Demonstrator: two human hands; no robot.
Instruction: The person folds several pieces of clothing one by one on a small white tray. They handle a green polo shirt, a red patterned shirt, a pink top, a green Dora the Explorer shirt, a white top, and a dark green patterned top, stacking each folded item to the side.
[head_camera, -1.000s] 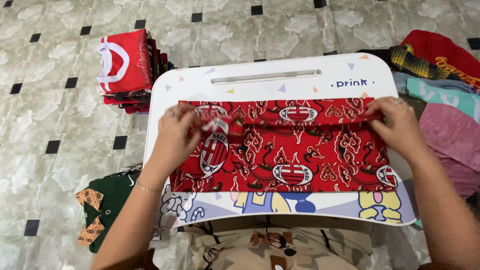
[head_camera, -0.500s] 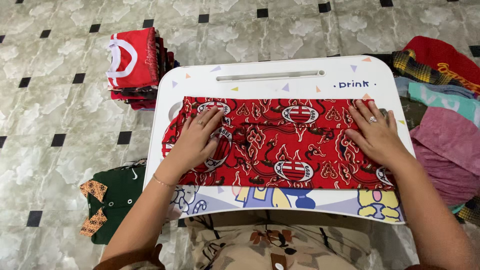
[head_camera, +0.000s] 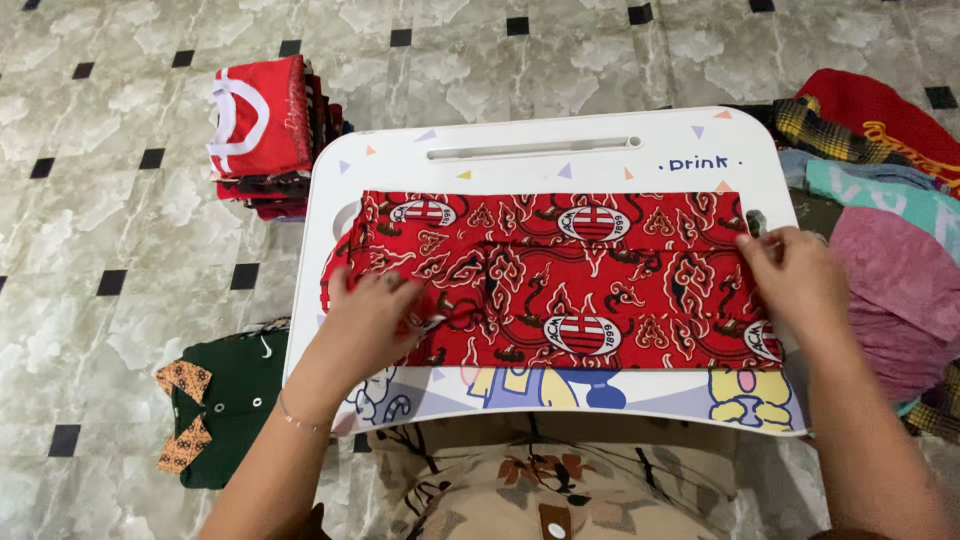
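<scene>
Both hands have left their flat press: left hand (head_camera: 372, 318) and right hand (head_camera: 790, 272) now pinch the cloth (head_camera: 560, 275) edges, where uneven pulling could skew the fold.

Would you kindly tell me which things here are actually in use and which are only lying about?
In use:
red patterned cloth
white lap table
left hand
right hand

Lying about:
stack of folded red garments
green shirt
heap of unfolded clothes
</scene>
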